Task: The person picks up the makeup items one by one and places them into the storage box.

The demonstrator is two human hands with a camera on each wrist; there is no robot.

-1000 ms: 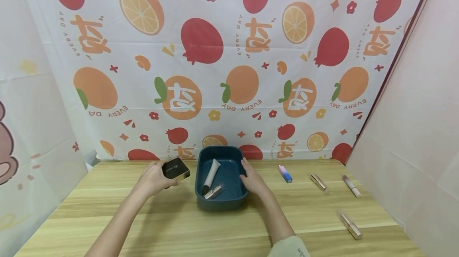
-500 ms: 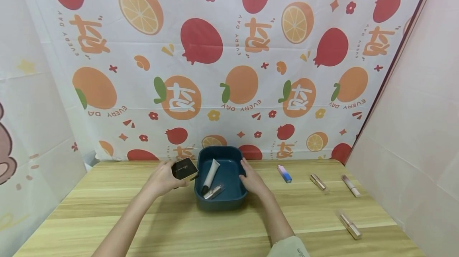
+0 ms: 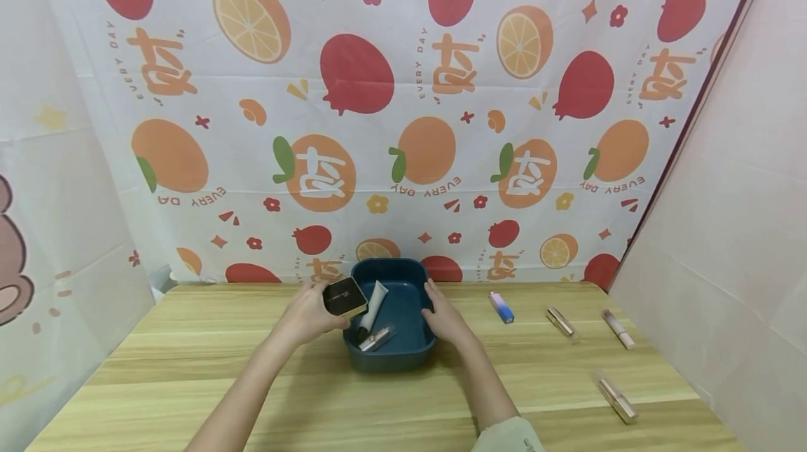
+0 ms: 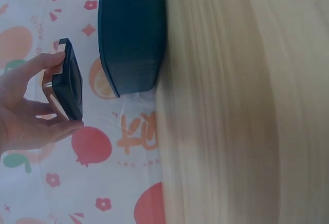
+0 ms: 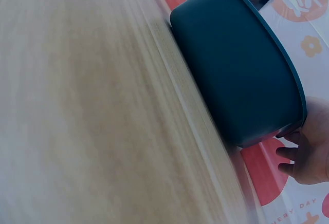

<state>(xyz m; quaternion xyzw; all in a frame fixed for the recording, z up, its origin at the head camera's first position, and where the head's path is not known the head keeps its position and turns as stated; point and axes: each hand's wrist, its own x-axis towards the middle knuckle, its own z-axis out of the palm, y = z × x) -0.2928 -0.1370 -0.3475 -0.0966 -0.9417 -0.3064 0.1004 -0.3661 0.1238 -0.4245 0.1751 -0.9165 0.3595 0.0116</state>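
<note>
My left hand grips a square black compact with gold sides, tilted over the left rim of a dark blue plastic bin. In the left wrist view, thumb and fingers pinch the compact by its edges, clear of the bin's wall. My right hand holds the bin's right wall, thumb over the rim and the other fingers along the outside. Inside the bin lie a pale squeeze tube with a black cap and a clear-and-silver lipstick-like tube.
Right of the bin, a pink-and-blue tube, a gold lipstick tube, a lip-gloss-like tube and another gold tube lie apart on the wooden table. A fruit-print curtain hangs behind the bin.
My left hand has carried the compact rightward, from beside the bin to over its left rim. The right hand and the bin have stayed in place.
</note>
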